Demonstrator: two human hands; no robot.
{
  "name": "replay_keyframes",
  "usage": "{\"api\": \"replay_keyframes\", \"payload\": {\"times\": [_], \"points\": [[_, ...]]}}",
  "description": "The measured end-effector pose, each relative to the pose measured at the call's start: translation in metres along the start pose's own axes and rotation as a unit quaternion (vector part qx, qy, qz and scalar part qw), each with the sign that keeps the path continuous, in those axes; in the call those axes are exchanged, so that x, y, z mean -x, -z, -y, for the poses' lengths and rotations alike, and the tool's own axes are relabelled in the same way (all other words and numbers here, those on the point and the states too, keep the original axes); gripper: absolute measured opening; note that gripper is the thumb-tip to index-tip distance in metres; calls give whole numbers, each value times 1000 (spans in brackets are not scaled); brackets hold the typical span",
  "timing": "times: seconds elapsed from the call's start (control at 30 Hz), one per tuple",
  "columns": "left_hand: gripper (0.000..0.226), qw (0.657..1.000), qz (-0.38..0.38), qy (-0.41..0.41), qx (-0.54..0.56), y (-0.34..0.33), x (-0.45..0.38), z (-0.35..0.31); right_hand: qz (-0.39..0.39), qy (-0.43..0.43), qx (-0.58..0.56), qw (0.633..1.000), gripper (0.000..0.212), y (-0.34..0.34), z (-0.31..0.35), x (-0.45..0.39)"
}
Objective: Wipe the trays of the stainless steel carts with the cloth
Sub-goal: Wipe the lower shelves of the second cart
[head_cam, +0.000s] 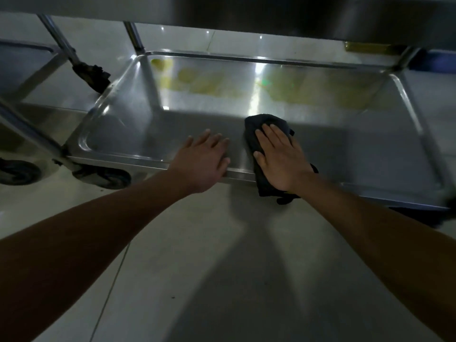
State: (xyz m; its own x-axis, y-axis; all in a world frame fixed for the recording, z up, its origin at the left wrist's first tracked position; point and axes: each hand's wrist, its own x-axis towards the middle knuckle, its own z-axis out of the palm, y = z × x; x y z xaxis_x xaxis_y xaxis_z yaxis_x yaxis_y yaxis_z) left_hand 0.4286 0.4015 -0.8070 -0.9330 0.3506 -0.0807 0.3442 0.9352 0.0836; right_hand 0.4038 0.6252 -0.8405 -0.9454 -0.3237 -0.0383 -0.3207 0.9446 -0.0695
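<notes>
A low stainless steel tray [123,124] of a cart is seen from above, with a second shelf [246,8] of the same cart stretched over it at the far top of the view. A dark cloth [256,129] is laid over the near rim of the tray, a little right of the middle; its far part lies on the tray bottom and its near end hangs out over the rim toward the floor. The cloth is pressed down by the right hand [278,159], which is laid flat on it with the fingers straight and close together, pointing to the far side. The left hand [204,159] is placed just beside it, to the left, apart from the cloth. It is also open: the palm rests on the near rim, the fingers are stretched out over the tray bottom, and nothing is held in it. Yellowish marks [197,82] are seen on the far part of the tray bottom. At the left a black caster wheel [103,176] is found under the near left corner of the tray, and part of another steel cart [37,70] stands beside it. A light tiled floor [197,267] is seen on the near side, under both forearms.
</notes>
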Motion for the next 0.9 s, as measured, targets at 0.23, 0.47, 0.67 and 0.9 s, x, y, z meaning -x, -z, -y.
{"api": "replay_keyframes", "payload": {"times": [0.23, 0.47, 0.67, 0.9], "points": [[55, 996, -6, -85, -7, 6, -29, -68, 13, -50, -4, 999, 62, 7, -68, 40], [56, 990, -8, -138, 6, 8, -52, -128, 30, -114, -25, 993, 65, 13, -137, 78], [55, 986, -20, -166, 16, -2, -69, -169, 25, -181, -39, 982, 65, 16, -192, 112], [56, 984, -26, -175, 35, -11, -87, -196, 5, -227, -31, 973, 65, 17, -217, 123]]}}
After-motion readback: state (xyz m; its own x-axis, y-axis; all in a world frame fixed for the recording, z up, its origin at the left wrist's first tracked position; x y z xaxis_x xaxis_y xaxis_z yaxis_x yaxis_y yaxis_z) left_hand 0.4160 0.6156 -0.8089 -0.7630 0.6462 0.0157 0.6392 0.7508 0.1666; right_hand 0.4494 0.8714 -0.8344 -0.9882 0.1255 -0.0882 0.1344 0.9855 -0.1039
